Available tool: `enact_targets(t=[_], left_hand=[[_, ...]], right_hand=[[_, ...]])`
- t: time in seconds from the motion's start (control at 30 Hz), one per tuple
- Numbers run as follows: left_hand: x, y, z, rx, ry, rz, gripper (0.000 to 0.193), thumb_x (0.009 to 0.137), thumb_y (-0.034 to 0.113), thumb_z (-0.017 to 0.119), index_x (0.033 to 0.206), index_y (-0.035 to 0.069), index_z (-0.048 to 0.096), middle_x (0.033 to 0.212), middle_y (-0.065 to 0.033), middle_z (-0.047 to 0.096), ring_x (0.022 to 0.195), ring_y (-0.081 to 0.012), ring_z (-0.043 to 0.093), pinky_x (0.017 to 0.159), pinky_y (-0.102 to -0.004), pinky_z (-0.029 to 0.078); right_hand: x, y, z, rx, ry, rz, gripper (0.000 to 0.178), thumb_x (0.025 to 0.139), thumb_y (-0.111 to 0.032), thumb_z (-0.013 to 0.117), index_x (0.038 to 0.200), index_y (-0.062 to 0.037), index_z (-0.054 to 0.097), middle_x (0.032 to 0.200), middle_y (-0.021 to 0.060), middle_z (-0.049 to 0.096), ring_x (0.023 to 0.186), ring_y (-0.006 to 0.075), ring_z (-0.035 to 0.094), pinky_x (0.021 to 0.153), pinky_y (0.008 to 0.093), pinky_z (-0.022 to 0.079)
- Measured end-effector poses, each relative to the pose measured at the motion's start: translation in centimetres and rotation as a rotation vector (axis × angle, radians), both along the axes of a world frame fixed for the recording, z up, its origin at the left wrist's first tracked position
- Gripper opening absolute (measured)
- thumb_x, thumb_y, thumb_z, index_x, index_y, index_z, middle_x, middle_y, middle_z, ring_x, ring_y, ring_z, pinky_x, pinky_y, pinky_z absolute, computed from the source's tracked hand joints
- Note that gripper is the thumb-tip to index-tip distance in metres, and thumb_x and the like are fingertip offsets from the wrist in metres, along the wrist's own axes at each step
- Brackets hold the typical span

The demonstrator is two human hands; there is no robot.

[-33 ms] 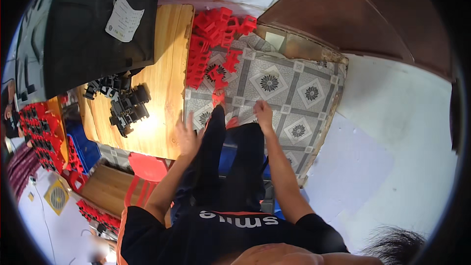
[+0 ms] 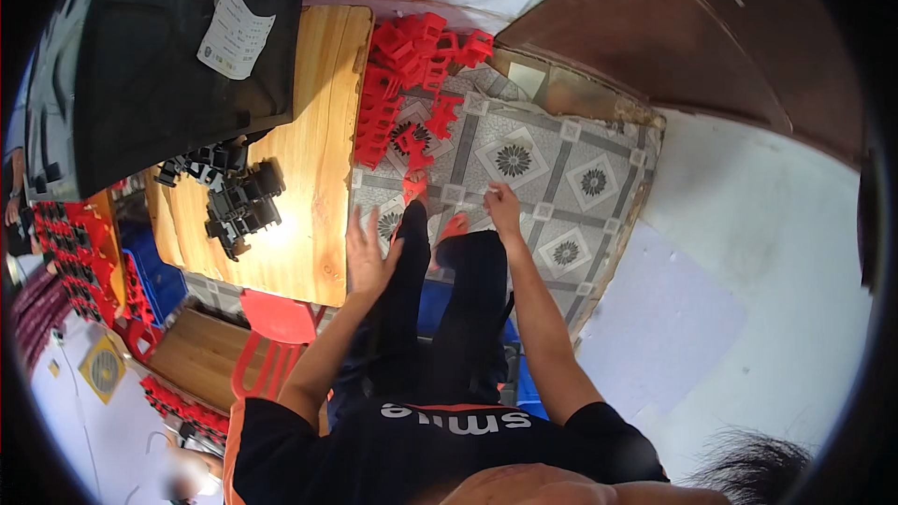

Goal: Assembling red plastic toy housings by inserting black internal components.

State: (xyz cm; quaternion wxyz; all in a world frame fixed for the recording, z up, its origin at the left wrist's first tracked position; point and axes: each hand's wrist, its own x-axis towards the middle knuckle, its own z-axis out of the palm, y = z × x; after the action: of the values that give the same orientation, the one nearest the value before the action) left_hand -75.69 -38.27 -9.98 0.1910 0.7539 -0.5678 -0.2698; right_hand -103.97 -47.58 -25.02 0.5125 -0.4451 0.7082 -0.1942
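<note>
My left hand (image 2: 370, 257) is open, its fingers spread, beside the right edge of the wooden table (image 2: 323, 150) and close to my left knee. It holds nothing. Over the tiled floor, ahead of my right knee, my right hand (image 2: 503, 208) has its fingers curled in; whether anything is inside them is hidden. On the table, black plastic parts (image 2: 245, 201) lie in a loose group under a bright patch of light. Red plastic parts (image 2: 412, 47) are heaped on the floor past the table's right edge, with several strewn nearer my foot.
A large black casing (image 2: 178, 65) with a paper sheet (image 2: 236, 33) on it covers the table's left side. A red chair (image 2: 281, 318) stands at the near edge. Blue crates (image 2: 154, 271) and more red-and-black parts (image 2: 79, 257) are farther left. A pale wall (image 2: 711, 271) runs along the right.
My left hand is slightly farther right and its fingers show more clearly. My right hand has risen a little. My right foot has come into fuller view. The table things have not moved.
</note>
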Motion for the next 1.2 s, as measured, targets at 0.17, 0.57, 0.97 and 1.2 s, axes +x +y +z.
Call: enact_targets(t=[0.17,0.57,0.97,1.2], left_hand=[[-6.3,-7.4,-12.7,0.206,0.96,0.756,0.085,0.08,0.036,0.073,0.146,0.007,0.028,0.147,-0.0247,0.025,0.131,-0.0392,0.033,0.103,-0.0461,0.034],[-3.0,-39.5,-37.9,-0.335,0.085,0.799,0.099,0.081,0.057,0.063,0.144,-0.007,0.02,0.144,-0.0347,0.027,0.135,-0.0453,0.028,0.11,-0.0495,0.027],[4.1,-42.1,-49.1,0.073,0.915,0.916,0.099,0.065,0.019,0.082,0.146,0.013,0.025,0.132,-0.0121,0.05,0.119,-0.0283,0.051,0.095,-0.0423,0.047],[6.0,-40.6,-46.3,0.125,1.042,0.921,0.105,0.062,0.002,0.076,0.15,0.016,0.021,0.13,-0.0134,0.054,0.115,-0.0285,0.055,0.095,-0.0392,0.046]], right_hand=[[4.0,-15.0,-5.8,0.141,-0.047,0.138,0.051,0.085,-0.023,0.067,0.129,-0.0055,0.05,0.084,0.0049,0.065,0.072,0.0147,0.059,0.06,0.0293,0.047],[12.8,-43.6,-28.3,-0.144,0.017,0.498,0.1,0.069,-0.056,0.075,0.133,0.0118,0.04,0.135,0.0255,0.048,0.127,0.0333,0.046,0.104,0.0386,0.036],[11.9,-47.7,-33.2,0.309,-0.117,0.793,0.066,0.075,-0.037,0.074,0.127,-0.0006,0.055,0.127,0.0117,0.059,0.114,0.0221,0.055,0.096,0.0336,0.042],[15.1,-45.2,-32.8,0.488,-0.372,0.543,0.045,0.077,-0.026,0.069,0.116,-0.0052,0.061,0.111,0.0089,0.065,0.099,0.0219,0.062,0.087,0.0386,0.05]])
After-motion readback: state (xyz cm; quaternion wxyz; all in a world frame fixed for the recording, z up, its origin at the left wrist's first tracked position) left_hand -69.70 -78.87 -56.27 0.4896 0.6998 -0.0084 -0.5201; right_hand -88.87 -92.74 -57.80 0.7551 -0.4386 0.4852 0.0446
